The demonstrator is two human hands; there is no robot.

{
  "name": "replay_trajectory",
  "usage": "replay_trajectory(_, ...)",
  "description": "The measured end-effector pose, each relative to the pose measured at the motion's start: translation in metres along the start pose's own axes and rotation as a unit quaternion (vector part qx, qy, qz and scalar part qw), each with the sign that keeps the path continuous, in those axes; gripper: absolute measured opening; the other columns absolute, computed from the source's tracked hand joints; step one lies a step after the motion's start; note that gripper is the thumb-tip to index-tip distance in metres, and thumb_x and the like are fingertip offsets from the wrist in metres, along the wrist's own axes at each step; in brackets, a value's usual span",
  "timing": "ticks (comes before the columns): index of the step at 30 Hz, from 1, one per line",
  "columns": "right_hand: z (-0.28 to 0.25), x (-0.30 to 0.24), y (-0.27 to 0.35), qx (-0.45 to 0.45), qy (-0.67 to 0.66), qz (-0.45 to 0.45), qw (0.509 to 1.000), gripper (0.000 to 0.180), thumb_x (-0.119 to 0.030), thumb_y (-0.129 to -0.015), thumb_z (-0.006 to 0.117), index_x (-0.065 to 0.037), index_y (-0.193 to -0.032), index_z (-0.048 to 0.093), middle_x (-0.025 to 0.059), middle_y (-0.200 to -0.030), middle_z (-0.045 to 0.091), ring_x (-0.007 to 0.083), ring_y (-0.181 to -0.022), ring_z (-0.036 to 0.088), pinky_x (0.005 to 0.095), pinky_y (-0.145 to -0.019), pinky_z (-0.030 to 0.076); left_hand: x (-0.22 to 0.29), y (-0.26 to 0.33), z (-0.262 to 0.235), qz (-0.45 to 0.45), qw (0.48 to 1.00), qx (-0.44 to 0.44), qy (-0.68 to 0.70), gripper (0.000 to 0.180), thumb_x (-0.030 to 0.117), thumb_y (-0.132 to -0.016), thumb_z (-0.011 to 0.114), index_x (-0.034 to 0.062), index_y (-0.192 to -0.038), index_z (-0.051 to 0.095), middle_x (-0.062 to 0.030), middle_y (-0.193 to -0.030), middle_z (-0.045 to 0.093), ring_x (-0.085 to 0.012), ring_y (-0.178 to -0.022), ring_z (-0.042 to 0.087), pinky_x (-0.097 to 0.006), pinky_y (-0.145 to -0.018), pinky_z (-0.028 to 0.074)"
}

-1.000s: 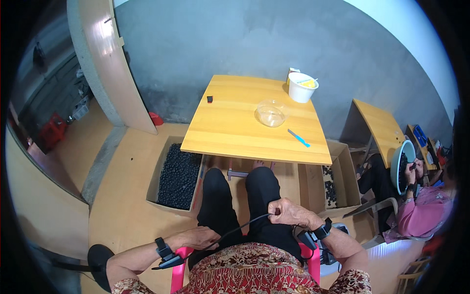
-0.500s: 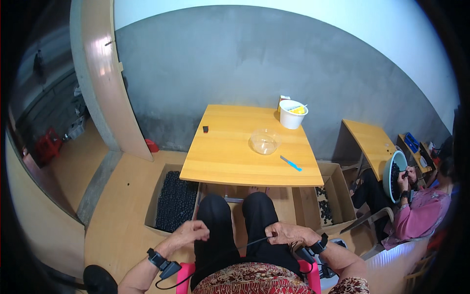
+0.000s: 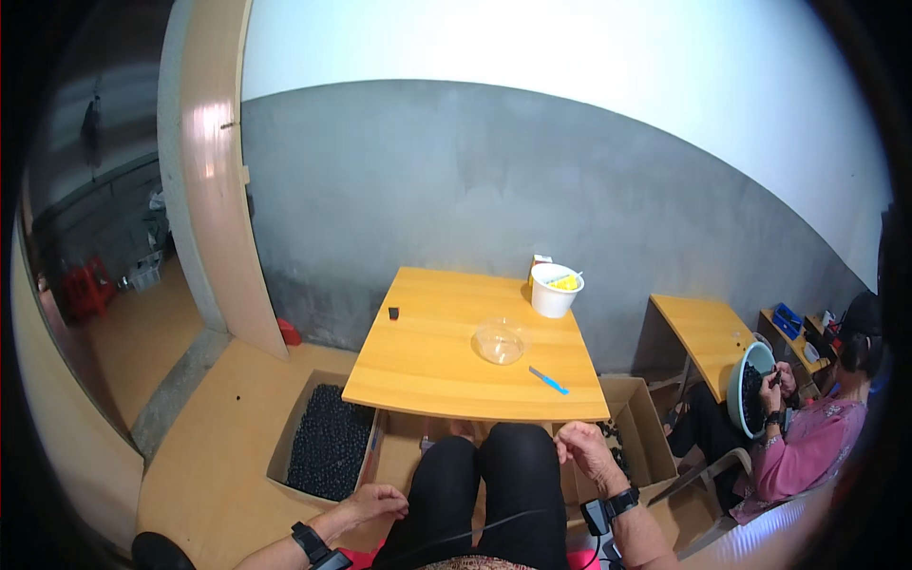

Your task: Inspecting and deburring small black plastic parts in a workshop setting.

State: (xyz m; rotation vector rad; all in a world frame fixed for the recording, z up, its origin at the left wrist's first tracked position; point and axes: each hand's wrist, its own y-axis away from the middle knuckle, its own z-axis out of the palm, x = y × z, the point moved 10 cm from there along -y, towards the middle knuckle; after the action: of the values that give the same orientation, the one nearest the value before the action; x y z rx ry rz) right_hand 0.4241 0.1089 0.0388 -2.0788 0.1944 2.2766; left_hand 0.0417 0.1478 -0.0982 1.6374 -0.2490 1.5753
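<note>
My left hand [image 3: 378, 502] is beside my left thigh, near the carton of small black pieces [image 3: 330, 442]; its fingers are drawn together, and what they hold, if anything, is too small to make out. Just off my right knee, below the table's front edge, my right hand [image 3: 587, 450] has its fingers curled in, their contents hidden. A thin black cord [image 3: 503, 524] runs across my lap between the hands; whether either hand grips it does not show. Both wrists wear black straps with small boxes.
On the wooden table [image 3: 427, 370] are a clear round bowl [image 3: 500, 342], a blue-handled knife [image 3: 549, 381], a small black block [image 3: 393, 313] and a white tub [image 3: 556, 291]. Another carton [image 3: 648, 432] stands at right. Beyond it, a seated person [image 3: 807, 437] handles black pieces over a basin [image 3: 747, 389].
My view has tilted up, so the table sits lower in the picture. My right hand has moved forward to beside the right knee, away from the cord's earlier end. My left hand stays low at left.
</note>
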Motion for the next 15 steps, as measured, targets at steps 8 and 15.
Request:
replay_trajectory(8,0.007,0.043,-0.040,0.043,-0.062,0.090,0.993,0.038,-0.023,-0.103,0.058,0.001,-0.132,0.062,0.0091,-0.123,0.069,0.0168,-0.107,0.067,0.0283,-0.093,0.054,-0.052,-0.027,-0.020,0.001,0.999,-0.005,0.053,0.021,0.022,-0.099,0.068,0.0023,-0.107,0.069,-0.0069,-0.099,0.073,-0.0157,-0.093,0.071,-0.028,-0.088,0.057)
replay_trajectory(15,0.041,0.028,-0.036,-0.110,0.043,0.075,0.990,0.041,-0.024,-0.106,0.051,0.001,-0.139,0.056,0.0106,-0.131,0.065,0.0168,-0.115,0.063,0.0304,-0.098,0.052,-0.084,0.000,-0.032,-0.019,0.995,0.055,0.079,0.021,0.022,-0.097,0.070,0.0019,-0.103,0.069,-0.0080,-0.098,0.074,-0.0156,-0.092,0.071,-0.029,-0.087,0.057)
